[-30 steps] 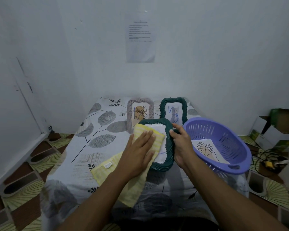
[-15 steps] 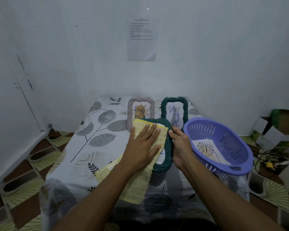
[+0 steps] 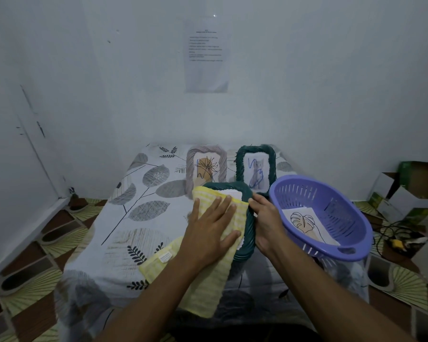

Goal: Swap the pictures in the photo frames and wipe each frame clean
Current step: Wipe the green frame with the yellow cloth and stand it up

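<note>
I am pressing the yellow cloth flat with my left hand, fingers spread, over the dark green frame lying on the counter, long axis running away from me. My right hand is pinching its right rim; the purple basket is crowding that side, two standing frames just behind
</note>
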